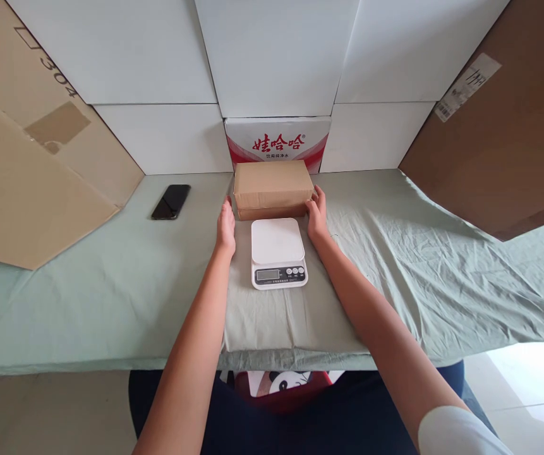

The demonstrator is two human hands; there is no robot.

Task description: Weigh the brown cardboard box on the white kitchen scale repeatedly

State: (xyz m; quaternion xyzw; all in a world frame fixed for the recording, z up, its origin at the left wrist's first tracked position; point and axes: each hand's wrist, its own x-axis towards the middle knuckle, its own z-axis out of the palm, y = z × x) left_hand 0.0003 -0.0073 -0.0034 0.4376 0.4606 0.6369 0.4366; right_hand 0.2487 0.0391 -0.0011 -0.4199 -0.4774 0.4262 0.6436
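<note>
A brown cardboard box (273,188) lies on the green cloth-covered table (110,297), just behind a white digital kitchen scale (278,251). My left hand (226,229) rests against the box's left end, fingers extended. My right hand (316,212) presses the box's right end, fingers curled on its lower corner. The box sits between both hands, on the table. The scale's platform is bare and its display faces me.
A black phone (171,201) lies on the table to the left. A red-and-white printed carton (278,143) stands behind the box against white panels. Large cardboard sheets lean at the left (25,183) and right (503,139).
</note>
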